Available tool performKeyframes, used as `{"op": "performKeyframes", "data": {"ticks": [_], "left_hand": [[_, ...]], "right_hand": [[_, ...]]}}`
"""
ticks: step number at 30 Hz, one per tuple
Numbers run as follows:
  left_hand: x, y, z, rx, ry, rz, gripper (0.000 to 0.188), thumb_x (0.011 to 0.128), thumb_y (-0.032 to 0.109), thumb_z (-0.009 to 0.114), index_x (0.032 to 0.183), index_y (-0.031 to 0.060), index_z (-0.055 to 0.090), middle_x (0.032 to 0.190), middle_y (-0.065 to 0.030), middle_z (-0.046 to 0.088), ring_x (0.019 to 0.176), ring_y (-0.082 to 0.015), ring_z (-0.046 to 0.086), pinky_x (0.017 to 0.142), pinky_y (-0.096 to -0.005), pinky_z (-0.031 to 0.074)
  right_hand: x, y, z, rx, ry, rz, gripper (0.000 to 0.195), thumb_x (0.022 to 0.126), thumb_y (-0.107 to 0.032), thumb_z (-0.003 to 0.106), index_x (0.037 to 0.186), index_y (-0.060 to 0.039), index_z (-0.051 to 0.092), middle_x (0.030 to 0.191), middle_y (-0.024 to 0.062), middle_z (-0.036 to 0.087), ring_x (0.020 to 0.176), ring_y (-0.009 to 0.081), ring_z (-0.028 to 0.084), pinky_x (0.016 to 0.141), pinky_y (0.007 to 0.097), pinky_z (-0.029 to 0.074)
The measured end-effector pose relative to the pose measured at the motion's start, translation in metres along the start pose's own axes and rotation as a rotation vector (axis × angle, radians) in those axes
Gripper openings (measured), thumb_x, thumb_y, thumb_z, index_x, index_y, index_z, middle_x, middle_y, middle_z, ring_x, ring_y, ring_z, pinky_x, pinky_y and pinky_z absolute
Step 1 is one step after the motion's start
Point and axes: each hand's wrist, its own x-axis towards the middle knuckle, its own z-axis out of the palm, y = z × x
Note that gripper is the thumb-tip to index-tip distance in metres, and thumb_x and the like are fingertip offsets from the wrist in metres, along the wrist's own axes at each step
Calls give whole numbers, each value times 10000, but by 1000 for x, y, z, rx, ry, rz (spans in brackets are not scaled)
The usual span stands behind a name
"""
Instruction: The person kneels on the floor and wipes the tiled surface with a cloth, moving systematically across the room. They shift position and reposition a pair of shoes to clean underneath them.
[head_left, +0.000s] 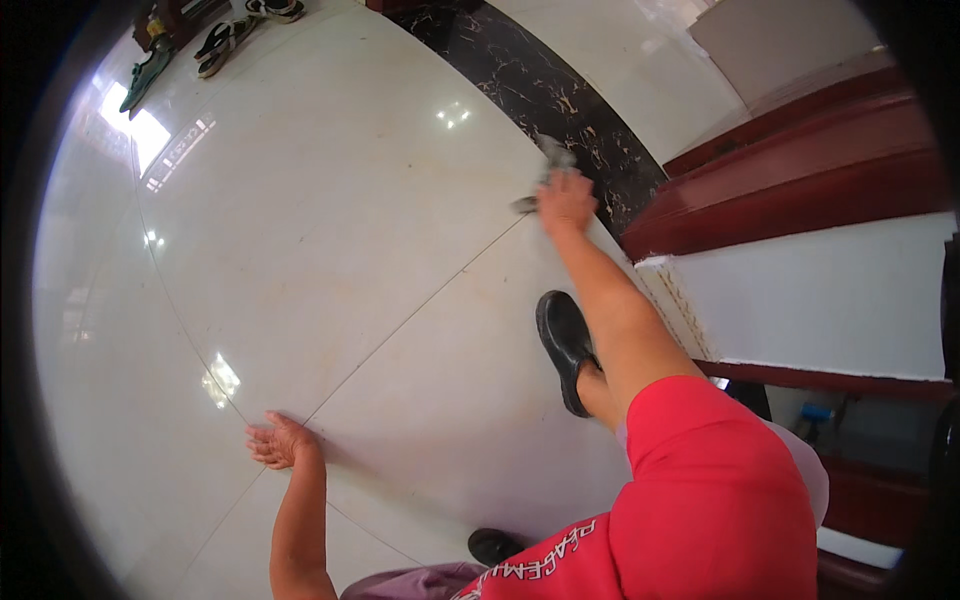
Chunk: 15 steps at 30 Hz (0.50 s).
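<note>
My right hand (568, 202) reaches far out and presses on a small grey cloth (556, 154). The cloth is blurred and bunched under and ahead of my fingers, where the pale tiled floor (360, 225) meets a black marble strip (517, 67). Much of it is hidden by the hand. Low on the left, my left hand (281, 442) holds nothing, with its fingers spread a little. It is close to the floor near a crossing of tile joints; whether it touches the tile I cannot tell.
My black shoes (564, 337) stand on the tiles. At the right rises dark red wooden trim (787, 172) above a white panel (810, 300). Sandals (225, 45) and a green shoe (148, 79) lie at the upper left.
</note>
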Motion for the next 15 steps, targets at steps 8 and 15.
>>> {"op": "performKeyframes", "data": {"ticks": [8,15], "left_hand": [[-98,17,-18,-250,17,145,691,1026,562,394,1586,179,262,1651,-128,203,1523,-352,151,1224,-489,140],[-143,55,-56,-107,22,145,630,1033,465,433,1578,184,286,1649,-88,225,1524,-313,174,1225,-471,153]], "right_hand": [[-2,-92,13,620,206,-104,307,852,-204,593,1130,-75,600,1180,169,598,1119,375,540,912,486,449],[-24,-181,-55,126,-194,-1445,599,995,-419,501,1527,-170,384,1642,114,226,1482,355,233,1140,482,286]]}}
